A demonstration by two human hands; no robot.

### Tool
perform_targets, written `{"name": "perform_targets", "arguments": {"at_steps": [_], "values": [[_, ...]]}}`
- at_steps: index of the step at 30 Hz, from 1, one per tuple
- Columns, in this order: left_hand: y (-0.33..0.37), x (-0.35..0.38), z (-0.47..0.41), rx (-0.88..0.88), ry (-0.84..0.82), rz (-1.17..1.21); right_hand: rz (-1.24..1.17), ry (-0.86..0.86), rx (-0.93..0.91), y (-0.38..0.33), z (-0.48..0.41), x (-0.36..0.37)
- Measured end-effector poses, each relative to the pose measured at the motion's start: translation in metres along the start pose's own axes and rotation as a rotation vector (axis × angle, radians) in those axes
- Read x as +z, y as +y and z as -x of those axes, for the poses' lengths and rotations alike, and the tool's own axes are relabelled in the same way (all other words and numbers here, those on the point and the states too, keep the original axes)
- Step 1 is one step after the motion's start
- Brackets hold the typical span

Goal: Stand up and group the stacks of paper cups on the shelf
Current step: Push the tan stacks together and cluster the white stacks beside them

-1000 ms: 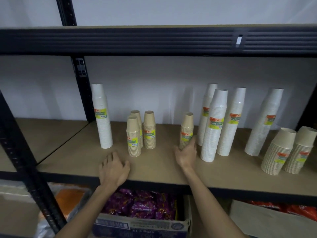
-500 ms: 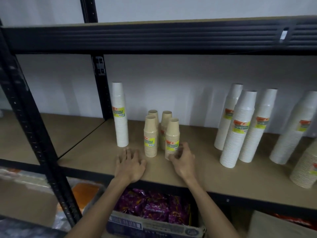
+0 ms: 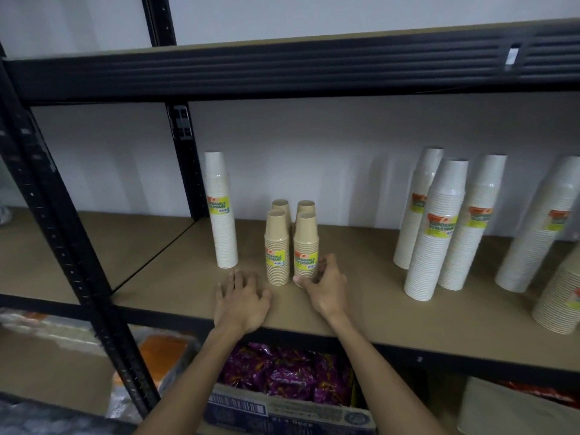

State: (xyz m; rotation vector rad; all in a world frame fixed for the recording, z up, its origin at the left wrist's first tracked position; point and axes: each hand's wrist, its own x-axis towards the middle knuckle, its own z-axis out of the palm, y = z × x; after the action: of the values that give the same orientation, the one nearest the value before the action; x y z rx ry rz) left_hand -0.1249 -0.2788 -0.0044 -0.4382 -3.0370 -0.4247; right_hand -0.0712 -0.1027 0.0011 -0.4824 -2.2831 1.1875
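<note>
Several short brown cup stacks stand together on the shelf (image 3: 175, 287). My right hand (image 3: 326, 285) grips the base of the front right brown stack (image 3: 306, 243), which stands beside the front left brown stack (image 3: 277, 246). Two more brown stacks (image 3: 295, 208) stand just behind them. My left hand (image 3: 241, 296) rests flat on the shelf in front of the group, fingers spread. A tall white stack (image 3: 221, 211) stands alone to the left. Three tall white stacks (image 3: 445, 227) stand grouped at the right, with another leaning white stack (image 3: 539, 227) beyond them.
A black upright post (image 3: 185, 158) stands behind the left white stack. The upper shelf beam (image 3: 282, 70) hangs overhead. At the far right edge lies a tilted beige stack (image 3: 561, 302). Below the shelf sits a cardboard box of purple packets (image 3: 282, 376).
My right hand slid the brown stack leftward from beside the white stacks into the group of brown ones. My left hand stayed on the shelf. The view shifted left.
</note>
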Motion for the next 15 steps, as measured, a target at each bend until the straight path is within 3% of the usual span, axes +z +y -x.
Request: {"name": "perform_targets", "arguments": {"at_steps": [4, 6, 11, 15], "values": [[0.008, 0.002, 0.02, -0.055, 0.369, 0.201, 0.024, 0.009, 0.0, -0.003, 0.004, -0.002], [0.008, 0.005, 0.028, -0.028, 0.47, 0.263, 0.028, 0.002, 0.007, -0.004, 0.007, -0.005], [0.032, 0.011, 0.049, 0.231, 0.549, 0.045, -0.062, -0.032, 0.019, 0.006, 0.022, -0.041], [0.095, 0.019, 0.062, 0.545, 0.452, 0.135, -0.065, -0.006, -0.007, 0.034, 0.044, -0.101]]}}
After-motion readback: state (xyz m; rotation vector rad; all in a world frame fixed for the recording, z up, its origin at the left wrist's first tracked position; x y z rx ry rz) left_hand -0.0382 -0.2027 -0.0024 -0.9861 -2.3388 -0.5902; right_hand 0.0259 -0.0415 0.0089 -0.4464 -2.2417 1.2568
